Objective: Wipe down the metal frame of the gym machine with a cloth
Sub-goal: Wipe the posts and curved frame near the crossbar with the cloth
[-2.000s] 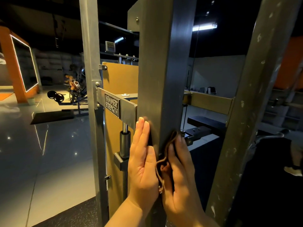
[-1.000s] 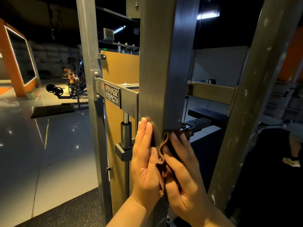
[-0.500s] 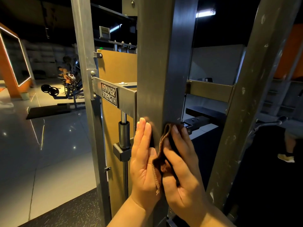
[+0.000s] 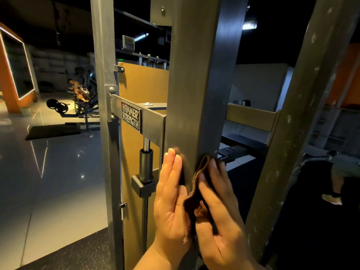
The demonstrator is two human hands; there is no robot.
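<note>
Open floor (image 4: 48, 182) lies left of the thin upright (image 4: 103, 133). The left hand (image 4: 169, 201) rests flat, fingers straight, on the post's (image 4: 192, 84) left face. At the post's right edge, the right hand (image 4: 220, 211) presses the cloth (image 4: 194, 195) with straight fingers, thumb perhaps tucked under. A dark gap separates the post from the beam (image 4: 292, 133).

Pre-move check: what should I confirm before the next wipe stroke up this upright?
1. Cloth pressed on the central post by the right hand with flat fingers: ok.
2. Left hand flat on the post's front face: ok.
3. Cloth spread out: not ok, bunched along the post's right edge.
4. Upward path clear: not ok, crossbar joins the post above the left fingertips; dark bracket beside the cloth's top.
5. Post surface clean: cannot tell, dim light.
</note>
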